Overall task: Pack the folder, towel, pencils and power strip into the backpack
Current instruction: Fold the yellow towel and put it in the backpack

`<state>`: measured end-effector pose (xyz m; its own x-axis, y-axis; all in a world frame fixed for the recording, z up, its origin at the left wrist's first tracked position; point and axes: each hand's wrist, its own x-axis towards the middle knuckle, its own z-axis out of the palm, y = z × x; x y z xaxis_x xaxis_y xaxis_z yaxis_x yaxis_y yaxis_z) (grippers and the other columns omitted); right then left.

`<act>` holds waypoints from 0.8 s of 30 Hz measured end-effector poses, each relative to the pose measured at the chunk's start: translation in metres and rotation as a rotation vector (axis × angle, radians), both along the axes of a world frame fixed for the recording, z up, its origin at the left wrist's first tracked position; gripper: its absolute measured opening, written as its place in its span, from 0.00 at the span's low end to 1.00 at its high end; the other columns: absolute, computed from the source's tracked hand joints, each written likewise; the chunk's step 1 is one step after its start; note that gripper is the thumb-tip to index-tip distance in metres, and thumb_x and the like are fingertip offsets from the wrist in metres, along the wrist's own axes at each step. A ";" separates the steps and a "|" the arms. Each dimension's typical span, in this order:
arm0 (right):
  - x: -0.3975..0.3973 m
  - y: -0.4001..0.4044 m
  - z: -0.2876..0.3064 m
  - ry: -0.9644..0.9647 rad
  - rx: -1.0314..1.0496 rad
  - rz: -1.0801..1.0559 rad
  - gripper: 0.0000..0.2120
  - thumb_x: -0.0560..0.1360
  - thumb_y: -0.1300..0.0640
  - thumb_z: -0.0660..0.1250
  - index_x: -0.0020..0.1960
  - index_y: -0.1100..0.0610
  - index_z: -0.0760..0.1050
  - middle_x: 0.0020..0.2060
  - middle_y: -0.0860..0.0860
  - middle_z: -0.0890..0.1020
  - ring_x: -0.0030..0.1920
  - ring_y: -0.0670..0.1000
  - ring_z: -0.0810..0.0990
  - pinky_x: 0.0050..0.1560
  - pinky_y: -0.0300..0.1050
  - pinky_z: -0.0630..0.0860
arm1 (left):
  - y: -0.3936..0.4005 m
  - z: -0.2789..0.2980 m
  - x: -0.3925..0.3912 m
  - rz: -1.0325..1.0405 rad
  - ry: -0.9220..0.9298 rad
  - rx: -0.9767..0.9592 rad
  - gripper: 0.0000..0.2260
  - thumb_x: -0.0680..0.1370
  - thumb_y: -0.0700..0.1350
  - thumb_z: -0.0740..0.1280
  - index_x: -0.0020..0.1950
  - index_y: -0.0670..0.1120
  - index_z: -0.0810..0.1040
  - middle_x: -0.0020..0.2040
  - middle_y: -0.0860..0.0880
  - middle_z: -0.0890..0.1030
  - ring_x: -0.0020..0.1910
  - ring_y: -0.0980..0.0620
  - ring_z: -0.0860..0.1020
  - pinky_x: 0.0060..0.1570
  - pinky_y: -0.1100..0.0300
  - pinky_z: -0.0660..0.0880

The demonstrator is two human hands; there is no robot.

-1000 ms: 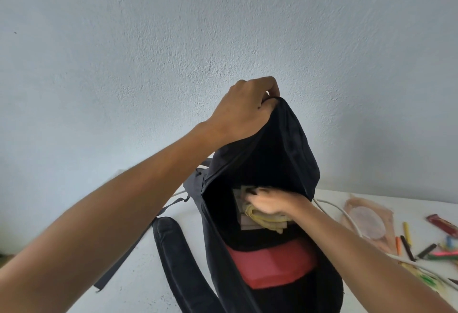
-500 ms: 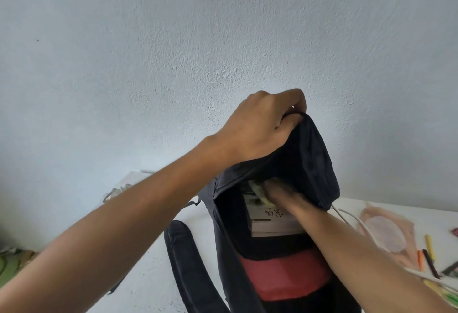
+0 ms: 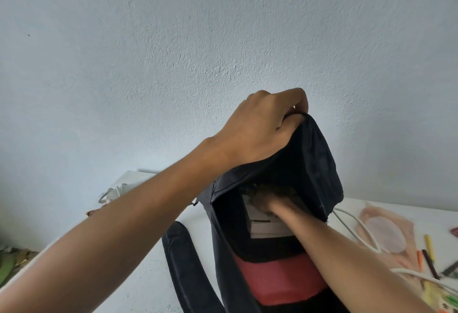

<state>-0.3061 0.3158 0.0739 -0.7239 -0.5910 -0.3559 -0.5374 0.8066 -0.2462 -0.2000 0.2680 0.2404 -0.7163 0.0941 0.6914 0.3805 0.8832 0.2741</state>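
The fingers of the left hand (image 3: 260,129) are curled tight over the top edge of the backpack (image 3: 312,164), thumb pressed against the fabric, pinching the soft black cloth and holding the mouth up and open. The fingers of the right hand (image 3: 270,205) are deep inside the backpack's opening, in shadow; whether they are spread, pressed or gripping something cannot be told. That hand lies against a flat white boxy item (image 3: 265,226) with dark print, standing inside the main compartment; what it is cannot be told for certain. Below it, nearer the wearer, a smooth red panel (image 3: 280,280) shows within the backpack's dark lining.

The backpack is matte black woven fabric, its upper flap limp and creased, and it stands on a white table (image 3: 153,283). A padded black shoulder strap (image 3: 183,258) trails from its left side across the table.

To the right of the backpack a round white cable (image 3: 357,226) loops over the tabletop. Just beyond the cable lies a flat, translucent peach-coloured folder (image 3: 389,233) with a pale oval patch. Farther right of the backpack, past the folder, thin pencils (image 3: 429,247) in yellow, orange and dark colours lie scattered, not yet packed.

To the left of the backpack, behind the left forearm, a white plug and coiled cord (image 3: 116,190) rest at the table's far edge. Behind everything rises a pale, rough-plastered wall (image 3: 173,52).
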 end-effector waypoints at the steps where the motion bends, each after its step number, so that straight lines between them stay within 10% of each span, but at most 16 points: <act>1: -0.002 -0.001 0.000 -0.039 -0.007 -0.026 0.21 0.85 0.53 0.46 0.73 0.59 0.63 0.68 0.57 0.72 0.66 0.55 0.72 0.55 0.43 0.72 | 0.000 0.000 0.001 0.000 0.004 -0.004 0.03 0.76 0.40 0.63 0.46 0.42 0.77 0.27 0.46 0.74 0.23 0.53 0.64 0.27 0.68 0.58; 7: -0.004 -0.003 -0.008 -0.055 -0.047 0.006 0.20 0.84 0.55 0.51 0.73 0.61 0.63 0.72 0.58 0.67 0.71 0.59 0.66 0.69 0.50 0.63 | -0.002 -0.002 0.006 0.020 0.006 -0.006 0.04 0.77 0.41 0.63 0.46 0.43 0.77 0.27 0.47 0.74 0.23 0.54 0.65 0.27 0.68 0.57; 14: 0.017 0.009 -0.016 0.329 -0.015 -0.025 0.23 0.81 0.45 0.49 0.62 0.56 0.76 0.59 0.57 0.80 0.59 0.58 0.78 0.55 0.48 0.72 | -0.007 -0.009 0.005 0.011 -0.021 0.063 0.03 0.77 0.41 0.64 0.47 0.44 0.77 0.30 0.45 0.78 0.24 0.52 0.67 0.29 0.65 0.62; 20: 0.034 0.041 0.000 0.139 -0.105 0.108 0.22 0.80 0.44 0.54 0.66 0.55 0.73 0.65 0.57 0.75 0.65 0.57 0.74 0.64 0.50 0.68 | -0.001 -0.019 0.012 0.027 -0.047 0.133 0.03 0.77 0.40 0.64 0.47 0.44 0.77 0.34 0.43 0.81 0.31 0.44 0.76 0.34 0.52 0.73; 24: 0.098 0.072 0.056 -0.111 -0.239 0.418 0.23 0.78 0.46 0.63 0.72 0.47 0.68 0.58 0.41 0.78 0.58 0.42 0.76 0.59 0.37 0.70 | 0.000 -0.029 0.024 -0.019 -0.116 0.257 0.04 0.77 0.39 0.66 0.44 0.46 0.77 0.33 0.48 0.82 0.28 0.54 0.75 0.30 0.65 0.69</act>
<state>-0.2083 0.3873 0.1295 -0.3728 -0.8974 -0.2362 -0.7629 0.4413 -0.4724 -0.1757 0.2682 0.2110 -0.7917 -0.0596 0.6080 0.3495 0.7721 0.5307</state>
